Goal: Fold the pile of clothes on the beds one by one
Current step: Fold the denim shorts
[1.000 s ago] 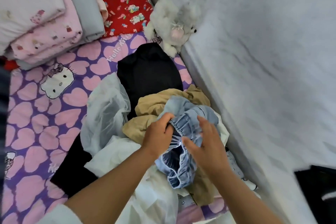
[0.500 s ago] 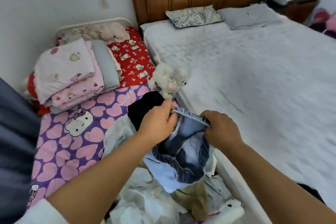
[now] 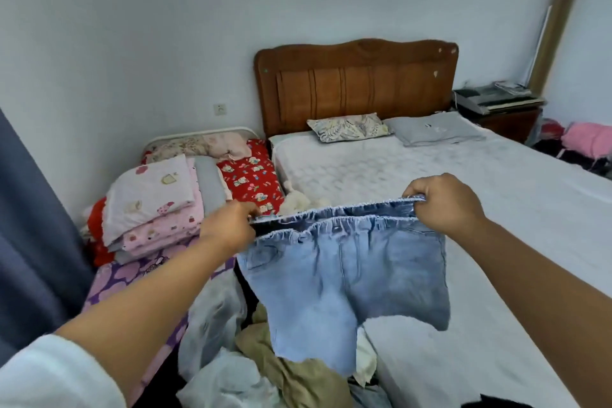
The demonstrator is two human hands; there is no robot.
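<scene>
- The pale blue denim shorts with a gathered elastic waistband (image 3: pixel 344 278) are held up in the air, above the heap of unfolded clothes (image 3: pixel 265 371) and the edge of the wide white-covered bed (image 3: pixel 496 202).
- One waistband end is pinched by the left hand (image 3: pixel 228 228), fingers curled round the hem; the other is gripped by the right hand (image 3: pixel 443 202).
- The waistband is stretched taut between both fists, presumably so the legs hang straight and creases drop out before folding.
- A stack of folded pink and white bedding (image 3: pixel 155 205) is seen on the narrow bed, well apart from the shorts.
</scene>
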